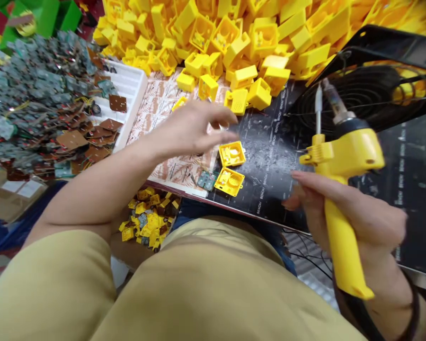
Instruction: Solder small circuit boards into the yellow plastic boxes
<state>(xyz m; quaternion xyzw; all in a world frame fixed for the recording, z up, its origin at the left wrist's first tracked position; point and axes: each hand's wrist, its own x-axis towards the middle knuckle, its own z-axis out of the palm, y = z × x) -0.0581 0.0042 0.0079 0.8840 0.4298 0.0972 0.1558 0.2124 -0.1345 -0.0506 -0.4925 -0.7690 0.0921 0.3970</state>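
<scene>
My right hand (pixel 372 220) is wrapped around the handle of a yellow soldering gun (pixel 344 237), its metal tip and feed tube pointing away from me. Above the bench, my left hand (pixel 195 125) has its thumb and fingers apart, with nothing visible between them. Just beyond its fingertips, a small yellow plastic case (pixel 231 154) lies open side up. A second yellow half with a round speaker-like grille (pixel 230 181) lies nearer the edge. Beside that half sits a small greenish circuit board (pixel 207 180) with wires.
Yellow cases (pixel 234 42) are heaped along the back. Grey-green parts and brown circuit boards (pixel 71 139) pile up at left by a white tray (pixel 128 94). A black fan (pixel 362 90) stands at right. Below the bench edge is a box of yellow parts (pixel 147 222).
</scene>
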